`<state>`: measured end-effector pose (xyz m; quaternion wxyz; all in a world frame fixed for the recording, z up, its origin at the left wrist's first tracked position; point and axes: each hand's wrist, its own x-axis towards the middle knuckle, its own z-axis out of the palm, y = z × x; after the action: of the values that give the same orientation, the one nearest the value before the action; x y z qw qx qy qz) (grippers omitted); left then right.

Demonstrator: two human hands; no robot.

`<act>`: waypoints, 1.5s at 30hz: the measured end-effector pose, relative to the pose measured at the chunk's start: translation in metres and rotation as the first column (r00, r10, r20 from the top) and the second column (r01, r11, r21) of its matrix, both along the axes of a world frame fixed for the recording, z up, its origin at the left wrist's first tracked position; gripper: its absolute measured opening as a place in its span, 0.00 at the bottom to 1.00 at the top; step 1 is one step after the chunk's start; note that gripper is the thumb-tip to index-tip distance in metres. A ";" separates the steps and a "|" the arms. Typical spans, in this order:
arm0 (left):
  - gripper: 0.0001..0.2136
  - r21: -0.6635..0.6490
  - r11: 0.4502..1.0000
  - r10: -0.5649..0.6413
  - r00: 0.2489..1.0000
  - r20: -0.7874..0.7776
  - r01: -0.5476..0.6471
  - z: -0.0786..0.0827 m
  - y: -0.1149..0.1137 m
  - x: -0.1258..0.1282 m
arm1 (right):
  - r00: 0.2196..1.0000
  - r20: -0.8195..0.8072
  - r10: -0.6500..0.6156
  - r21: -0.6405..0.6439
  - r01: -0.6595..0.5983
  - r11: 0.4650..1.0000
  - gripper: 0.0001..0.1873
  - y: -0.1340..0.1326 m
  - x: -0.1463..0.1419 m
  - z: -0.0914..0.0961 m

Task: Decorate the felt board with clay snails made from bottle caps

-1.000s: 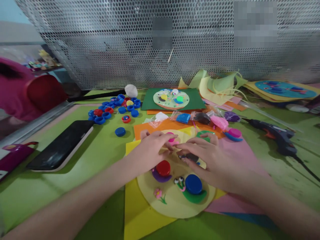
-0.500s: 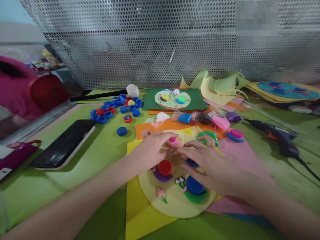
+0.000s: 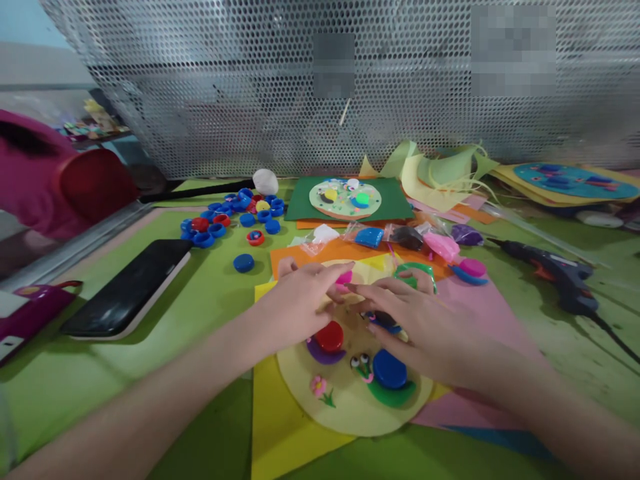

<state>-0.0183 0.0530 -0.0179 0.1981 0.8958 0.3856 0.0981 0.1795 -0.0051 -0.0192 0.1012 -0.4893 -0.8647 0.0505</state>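
A pale yellow paper disc (image 3: 345, 413) carries snails made of bottle caps and modelling clay. Fingers of my left hand (image 3: 305, 300) bend around the pink bottle-cap snail (image 3: 343, 278) near its far side, partly covering it. My right hand (image 3: 410, 313) hovers over the right half, index tip beside the pink snail, thumb apart and lower; I see nothing between them. Beneath it a dark-capped snail (image 3: 384, 319) is partly hidden. Nearer me are a red-capped snail on purple clay (image 3: 329, 337), a blue-capped snail on green clay (image 3: 390, 370) and a pink clay flower (image 3: 318, 385).
Coloured sheets such as the yellow one (image 3: 275, 427) lie under the disc. Clay packets (image 3: 369, 237) line its far side. Bottle caps (image 3: 215, 223) and a black phone (image 3: 133, 287) are left, a glue gun (image 3: 555, 267) right. Behind stands a perforated metal panel (image 3: 250, 93).
My right index and thumb have shifted slightly, uncovering more of the dark-capped snail. The left fingers have moved a little around the pink snail. The disc stays in place.
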 end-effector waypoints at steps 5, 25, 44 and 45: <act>0.28 0.012 1.000 0.019 0.998 -0.065 -0.018 0.009 -0.005 -0.002 | 1.000 0.007 -0.012 0.016 0.012 1.000 0.19 0.000 -0.002 -0.003; 0.31 0.032 0.999 -0.009 0.990 -0.144 0.013 0.013 -0.012 0.003 | 1.000 0.016 0.014 0.005 -0.014 1.000 0.20 0.003 -0.004 -0.002; 0.27 0.110 0.993 0.050 0.984 -0.169 -0.032 0.016 -0.015 0.003 | 0.999 -0.024 -0.021 -0.026 0.021 0.999 0.25 0.007 -0.006 -0.001; 0.27 0.101 0.995 0.043 0.984 -0.170 -0.026 0.015 -0.015 0.003 | 1.000 -0.021 -0.018 -0.018 0.017 1.000 0.25 0.006 -0.006 -0.001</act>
<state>-0.0156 0.0384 -0.0027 0.1179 0.9028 0.4113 0.0425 0.1738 0.0014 -0.0201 0.1064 -0.4972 -0.8588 0.0626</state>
